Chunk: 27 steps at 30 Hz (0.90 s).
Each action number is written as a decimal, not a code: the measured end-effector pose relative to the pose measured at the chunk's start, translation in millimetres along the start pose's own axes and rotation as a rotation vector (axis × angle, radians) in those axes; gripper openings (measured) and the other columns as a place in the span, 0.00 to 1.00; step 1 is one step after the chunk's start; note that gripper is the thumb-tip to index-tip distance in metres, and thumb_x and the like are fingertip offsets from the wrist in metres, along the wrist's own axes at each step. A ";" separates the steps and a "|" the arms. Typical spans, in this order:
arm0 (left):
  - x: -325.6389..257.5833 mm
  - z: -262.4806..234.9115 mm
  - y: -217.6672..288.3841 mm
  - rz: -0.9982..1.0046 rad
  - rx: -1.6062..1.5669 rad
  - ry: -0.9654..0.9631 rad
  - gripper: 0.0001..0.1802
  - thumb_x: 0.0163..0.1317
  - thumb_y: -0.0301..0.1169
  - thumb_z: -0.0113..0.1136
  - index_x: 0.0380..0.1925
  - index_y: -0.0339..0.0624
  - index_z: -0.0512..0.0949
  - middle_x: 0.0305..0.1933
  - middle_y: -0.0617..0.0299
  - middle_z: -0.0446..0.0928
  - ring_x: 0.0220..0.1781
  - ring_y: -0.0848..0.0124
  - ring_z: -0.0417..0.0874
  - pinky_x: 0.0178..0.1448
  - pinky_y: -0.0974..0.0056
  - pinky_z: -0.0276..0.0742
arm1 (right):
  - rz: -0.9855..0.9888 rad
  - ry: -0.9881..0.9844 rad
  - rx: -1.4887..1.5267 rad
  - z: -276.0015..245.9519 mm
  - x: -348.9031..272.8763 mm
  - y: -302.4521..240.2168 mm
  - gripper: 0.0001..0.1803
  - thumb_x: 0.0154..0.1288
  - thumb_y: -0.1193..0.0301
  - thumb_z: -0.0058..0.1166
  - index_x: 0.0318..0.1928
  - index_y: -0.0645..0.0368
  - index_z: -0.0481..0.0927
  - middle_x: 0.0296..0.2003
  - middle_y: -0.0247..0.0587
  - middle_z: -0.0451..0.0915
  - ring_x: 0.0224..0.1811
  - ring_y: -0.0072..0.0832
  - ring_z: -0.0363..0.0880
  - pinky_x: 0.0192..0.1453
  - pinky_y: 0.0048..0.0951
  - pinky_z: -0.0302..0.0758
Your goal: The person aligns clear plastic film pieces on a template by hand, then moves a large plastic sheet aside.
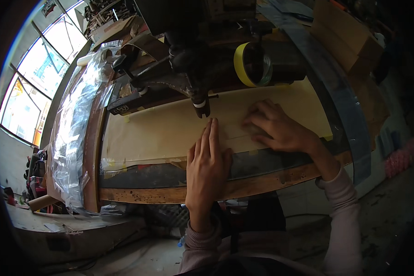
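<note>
A cream paper sheet (165, 129) lies taped flat on a dark work table (170, 193) under a black machine head (188, 69). My left hand (209, 161) rests flat on the sheet's near edge, fingers together and pointing toward the machine's foot (201, 106). My right hand (278, 129) presses down on the sheet a little to the right, fingers bent, fingertips on the paper. Neither hand holds anything. A yellow tape roll (250, 64) sits on the machine behind my right hand.
Crumpled clear plastic film (76, 129) covers the table's left end. A cardboard tube (43, 201) lies at the lower left. Cardboard boxes (345, 37) stand at the back right. Windows (37, 78) are at the left. The table has a wooden front rim (262, 181).
</note>
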State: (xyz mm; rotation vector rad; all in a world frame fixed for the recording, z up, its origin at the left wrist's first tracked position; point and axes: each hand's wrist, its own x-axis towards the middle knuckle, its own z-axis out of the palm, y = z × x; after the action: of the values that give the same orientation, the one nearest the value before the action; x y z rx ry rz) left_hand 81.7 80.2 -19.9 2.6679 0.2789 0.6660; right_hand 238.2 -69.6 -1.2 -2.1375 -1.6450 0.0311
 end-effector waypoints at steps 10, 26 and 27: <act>2.4 -3.1 3.9 0.073 0.012 -0.058 0.37 0.57 0.33 0.63 0.66 0.41 0.60 0.61 0.49 0.71 0.63 0.53 0.71 0.66 0.53 0.63 | -0.019 0.019 0.211 4.4 -1.3 -6.7 0.24 0.51 0.75 0.63 0.51 0.53 0.75 0.49 0.40 0.73 0.51 0.37 0.74 0.57 0.38 0.73; 3.4 -2.7 1.5 0.123 -0.076 -0.021 0.28 0.57 0.27 0.61 0.60 0.45 0.69 0.49 0.55 0.74 0.51 0.55 0.75 0.54 0.53 0.71 | -0.099 0.142 -0.150 5.0 -6.6 -7.8 0.27 0.56 0.62 0.63 0.54 0.62 0.75 0.50 0.44 0.73 0.55 0.37 0.72 0.60 0.39 0.70; 3.4 -2.8 2.0 0.121 -0.080 -0.025 0.28 0.57 0.26 0.60 0.60 0.45 0.69 0.49 0.55 0.74 0.52 0.56 0.74 0.54 0.53 0.71 | -0.093 0.138 -0.133 5.6 -6.5 -7.6 0.27 0.56 0.62 0.63 0.54 0.62 0.75 0.50 0.44 0.73 0.55 0.38 0.73 0.60 0.39 0.70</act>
State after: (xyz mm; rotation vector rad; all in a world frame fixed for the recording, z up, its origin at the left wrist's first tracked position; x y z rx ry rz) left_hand 83.4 80.2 -15.4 2.6301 0.0824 0.6655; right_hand 227.8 -72.2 -5.2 -2.1043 -1.7051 -0.2548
